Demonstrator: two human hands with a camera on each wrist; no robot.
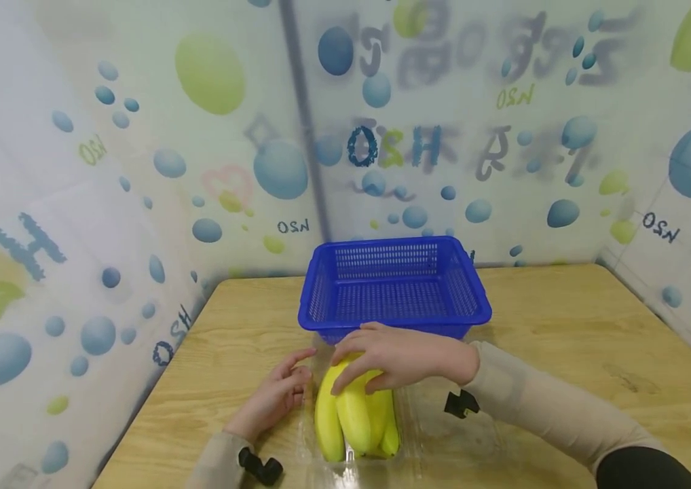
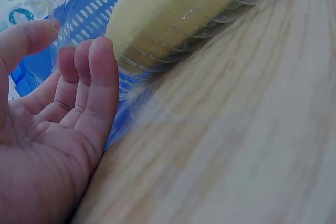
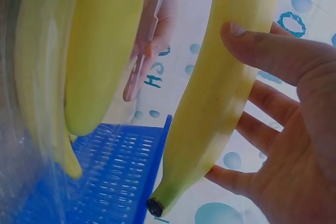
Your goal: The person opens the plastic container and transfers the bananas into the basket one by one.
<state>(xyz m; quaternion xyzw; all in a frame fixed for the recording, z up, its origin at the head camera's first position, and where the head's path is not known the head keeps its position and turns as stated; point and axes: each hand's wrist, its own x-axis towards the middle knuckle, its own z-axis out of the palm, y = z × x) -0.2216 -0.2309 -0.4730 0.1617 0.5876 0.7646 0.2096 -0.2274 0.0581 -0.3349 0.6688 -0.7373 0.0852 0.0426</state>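
A clear plastic box lies on the table with several yellow bananas in it. My right hand reaches over the bananas from the right. In the right wrist view it grips a banana between thumb and fingers, the dark tip pointing down. More bananas show behind clear plastic beside it. My left hand is at the box's left side, fingers loosely bent. The left wrist view shows its thumb touching the clear plastic rim; nothing is visibly pinched.
A blue perforated plastic basket stands just behind the box, near the back of the wooden table. Behind the table hangs a pale sheet with blue and green spots and lettering.
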